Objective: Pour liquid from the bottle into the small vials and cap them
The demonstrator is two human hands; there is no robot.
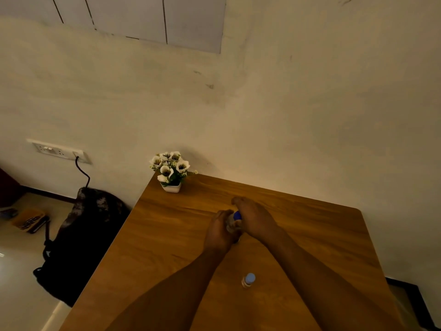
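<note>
Now, from left to right: the left hand (218, 231) wraps its grip around the body of the bottle (231, 224), which stands about upright on the bench (167, 230). The right hand (253, 218) comes from the right and closes its grip over the blue cap (237, 215) on top, probably to turn it. Nearer the person, between both forearms, one capped vial (248, 280) stands free, well apart from both hands.

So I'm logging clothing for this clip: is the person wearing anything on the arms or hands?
Nothing shows: the left hand and right hand are bare, with no gloves, rings, watch or bands. Both forearms are uncovered to the picture's bottom edge; no sleeve is in view.
</note>
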